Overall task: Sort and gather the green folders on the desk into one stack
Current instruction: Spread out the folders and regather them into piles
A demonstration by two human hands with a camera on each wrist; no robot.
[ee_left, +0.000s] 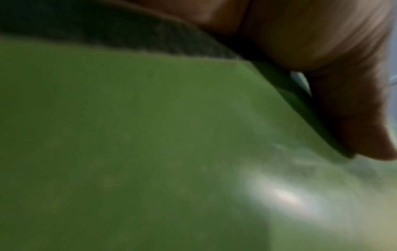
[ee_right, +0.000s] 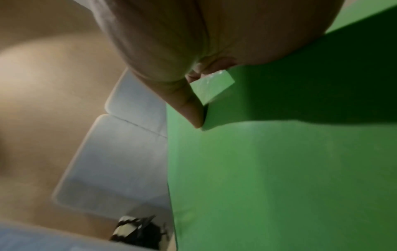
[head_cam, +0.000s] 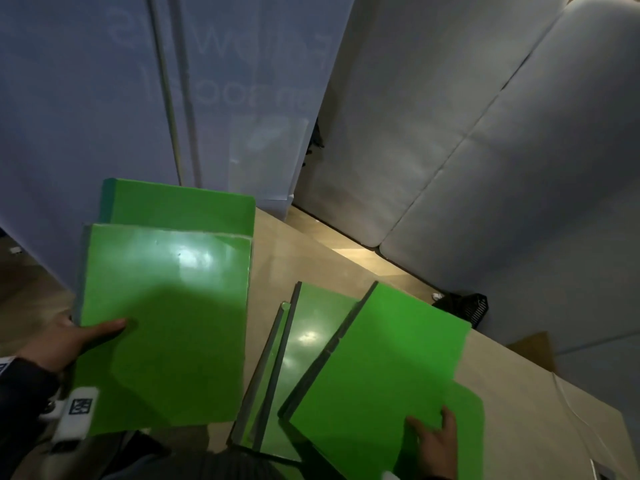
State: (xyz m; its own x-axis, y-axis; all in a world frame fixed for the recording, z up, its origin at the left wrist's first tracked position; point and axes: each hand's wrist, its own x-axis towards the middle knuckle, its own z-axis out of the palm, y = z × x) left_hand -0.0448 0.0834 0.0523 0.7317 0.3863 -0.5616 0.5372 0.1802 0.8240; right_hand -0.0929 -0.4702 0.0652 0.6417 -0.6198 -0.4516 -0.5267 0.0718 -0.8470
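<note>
My left hand grips the left edge of a large green folder, thumb on its cover, holding it above the desk. The left wrist view shows that thumb on the same folder. A second green folder shows just behind it. My right hand holds the near corner of another green folder, which tilts over a glossy green folder lying flat. In the right wrist view the fingers pinch this folder's edge. A thin folder spine lies between the two groups.
The beige desk runs from the middle to the lower right, with a thin white cable near its right end. Grey cushions stand behind it, a pale banner at the left. A black object sits beyond the desk edge.
</note>
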